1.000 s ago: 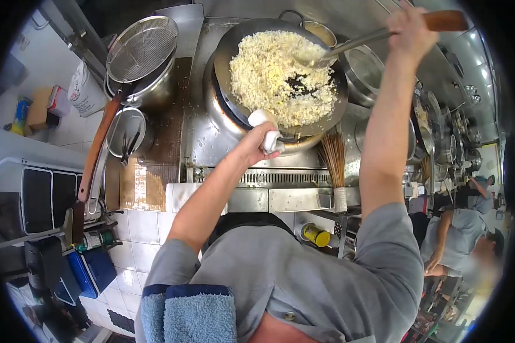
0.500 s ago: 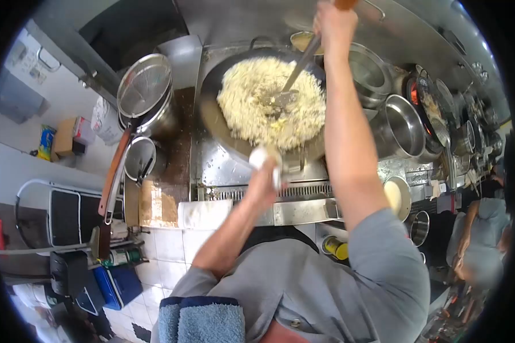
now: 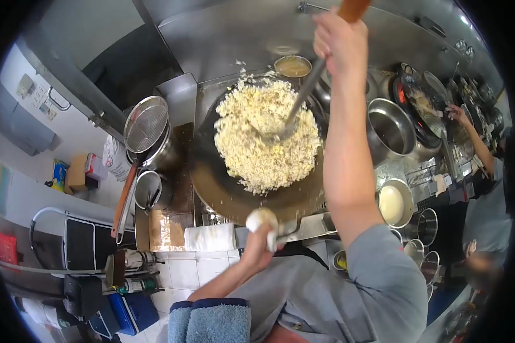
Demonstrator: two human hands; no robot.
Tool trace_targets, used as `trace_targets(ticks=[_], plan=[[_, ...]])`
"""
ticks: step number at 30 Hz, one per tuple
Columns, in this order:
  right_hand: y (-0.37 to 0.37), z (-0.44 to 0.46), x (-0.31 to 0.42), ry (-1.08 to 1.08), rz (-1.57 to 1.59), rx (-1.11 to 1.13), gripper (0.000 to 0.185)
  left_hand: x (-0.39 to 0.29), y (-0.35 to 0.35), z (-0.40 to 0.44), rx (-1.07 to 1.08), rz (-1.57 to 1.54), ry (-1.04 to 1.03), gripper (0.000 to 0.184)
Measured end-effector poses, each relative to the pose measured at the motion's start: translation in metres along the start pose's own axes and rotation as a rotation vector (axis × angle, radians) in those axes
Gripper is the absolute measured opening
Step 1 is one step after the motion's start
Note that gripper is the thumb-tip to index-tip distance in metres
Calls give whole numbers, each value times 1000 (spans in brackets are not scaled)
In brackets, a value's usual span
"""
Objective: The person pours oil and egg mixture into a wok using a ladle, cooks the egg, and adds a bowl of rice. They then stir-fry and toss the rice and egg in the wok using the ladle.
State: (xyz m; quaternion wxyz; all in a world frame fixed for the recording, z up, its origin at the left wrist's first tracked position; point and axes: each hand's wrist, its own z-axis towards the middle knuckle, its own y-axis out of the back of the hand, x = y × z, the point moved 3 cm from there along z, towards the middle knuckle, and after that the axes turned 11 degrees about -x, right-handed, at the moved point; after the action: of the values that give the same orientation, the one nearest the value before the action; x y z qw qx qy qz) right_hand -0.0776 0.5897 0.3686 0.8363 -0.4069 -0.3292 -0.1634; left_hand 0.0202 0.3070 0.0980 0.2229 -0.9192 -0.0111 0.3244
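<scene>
My right hand [image 3: 344, 48] is wrapped round the long metal shaft of a wok spatula [image 3: 308, 88], just below its wooden handle. The spatula's head lies partly buried in pale fried rice [image 3: 272, 163] with yellow egg-like bits. A big dark wok [image 3: 226, 197] holds the rice and tilts towards me. At its near rim, my left hand [image 3: 257, 248] is closed on a white cloth [image 3: 261, 217]; the cloth hides the wok's handle there, if that is what it covers. Some grains are in the air at the wok's far edge.
Left of the wok, a wire strainer [image 3: 147, 126] rests on a metal pot beside a small metal container [image 3: 150, 188]. A folded white towel [image 3: 210, 237] lies on the front edge. To the right stand a steel pot [image 3: 392, 128] and a pot of pale liquid [image 3: 391, 204]. A co-worker's arm [image 3: 478, 143] reaches in.
The wok has tipped and come nearer to me with my left hand. Rice has been tossed, some grains flying at the far rim. A co-worker's arm now reaches out at right.
</scene>
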Motion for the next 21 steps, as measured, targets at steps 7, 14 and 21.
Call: trace_targets(ticks=[7,14,21], plan=[[2,-22,-51,258,-420,-256,19,-2,1,82,4,-35,-147,31],[-6,-90,-12,237,-331,-124,23,-63,-7,88,131,31,-125,18],[-54,-7,-2,419,-466,-426,22,-2,34,41,37,47,-177,39]])
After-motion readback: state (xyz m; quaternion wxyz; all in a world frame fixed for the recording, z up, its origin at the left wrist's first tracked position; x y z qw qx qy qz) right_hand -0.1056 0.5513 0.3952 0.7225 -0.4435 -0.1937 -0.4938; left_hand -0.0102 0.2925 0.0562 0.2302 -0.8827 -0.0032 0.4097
